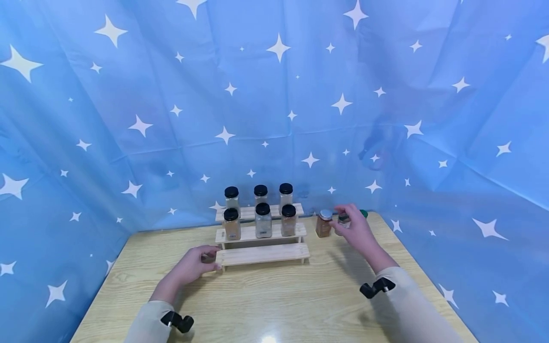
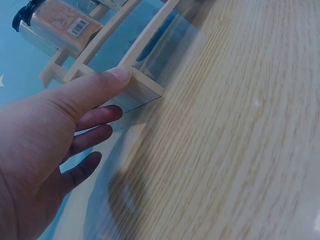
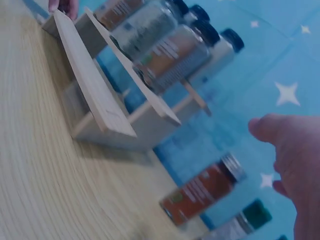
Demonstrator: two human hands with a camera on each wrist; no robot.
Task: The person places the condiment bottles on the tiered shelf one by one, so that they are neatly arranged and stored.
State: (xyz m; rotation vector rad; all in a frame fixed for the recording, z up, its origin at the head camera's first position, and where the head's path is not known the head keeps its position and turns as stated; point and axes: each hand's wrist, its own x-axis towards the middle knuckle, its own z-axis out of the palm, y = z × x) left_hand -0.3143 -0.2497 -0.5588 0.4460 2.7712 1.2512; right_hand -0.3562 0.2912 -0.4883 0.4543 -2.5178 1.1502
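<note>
A three-tier wooden spice rack stands on the table. My left hand holds its left end, the thumb on the corner of the lowest tier; some fingertips are hidden behind the wood. Several black-lidded spice jars fill the upper two tiers, and the lowest tier is bare. To the right of the rack stands a reddish-brown spice jar with a silver lid. Above it and its neighbours hovers my right hand, fingers loosely bent, apart from the jars in the right wrist view. A green-lidded jar stands beside the silver-lidded one.
A pale wood-grain table lies under everything. Right behind the rack and jars hangs a blue curtain with white stars, and it also closes off both sides. Another jar among those at the right is partly hidden by my right hand.
</note>
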